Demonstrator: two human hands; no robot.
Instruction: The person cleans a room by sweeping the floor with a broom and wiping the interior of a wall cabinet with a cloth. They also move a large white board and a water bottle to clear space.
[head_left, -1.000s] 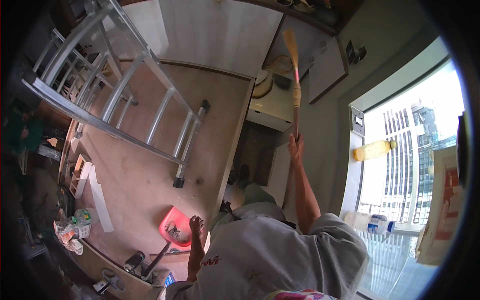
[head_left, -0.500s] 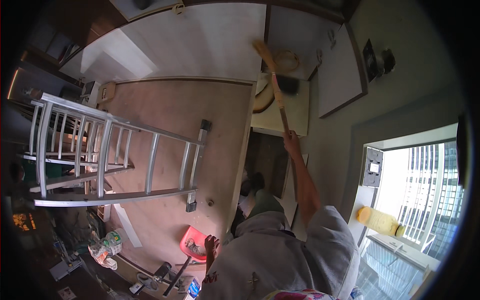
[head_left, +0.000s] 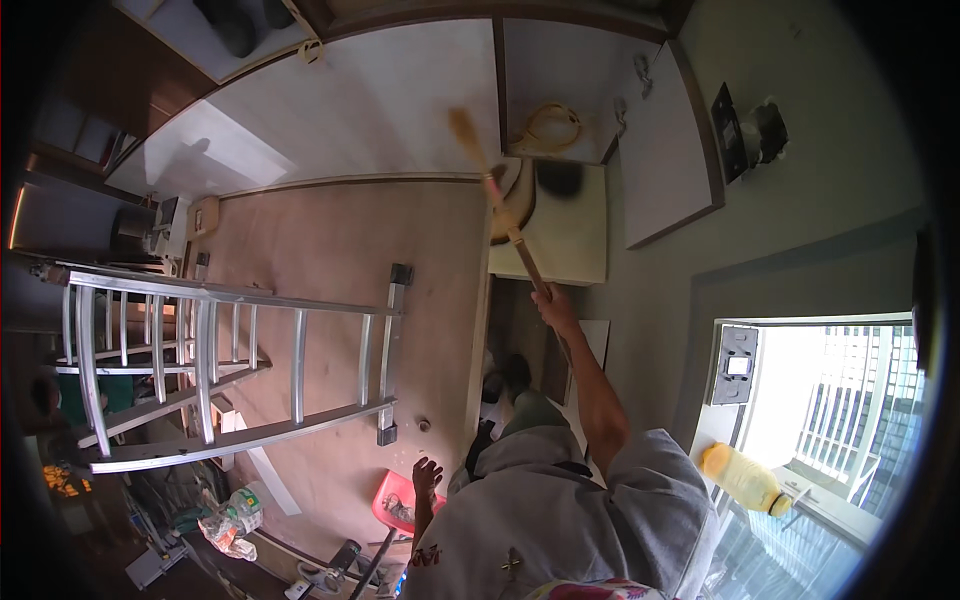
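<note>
My right hand [head_left: 553, 306] is closed around the wooden handle of a long-handled brush [head_left: 521, 243] with tan bristles. The brush reaches forward and left, its bristle end blurred in front of a pale cabinet panel [head_left: 405, 105]. Lower down, my left hand [head_left: 427, 478] is empty, its fingers bent and apart. In the picture it overlaps the edge of a red dustpan [head_left: 386, 490] holding some grey debris; whether the two touch, I cannot tell. A cream-coloured surface [head_left: 575, 235] with a dark patch and a curved brown-edged piece lies beyond my right hand.
An aluminium ladder [head_left: 298, 365] extends across the left side. An open cabinet door [head_left: 668, 150] hangs at the upper right, near a coil of yellowish tubing [head_left: 552, 125]. A yellowish plastic bottle [head_left: 745, 478] is by the window. A plastic bottle [head_left: 243, 508] and crumpled wrapping are at lower left.
My right hand has moved left and slightly nearer, and the brush's bristle end has swept left across the panel. My left hand's fingers have spread more. The view has shifted slightly.
</note>
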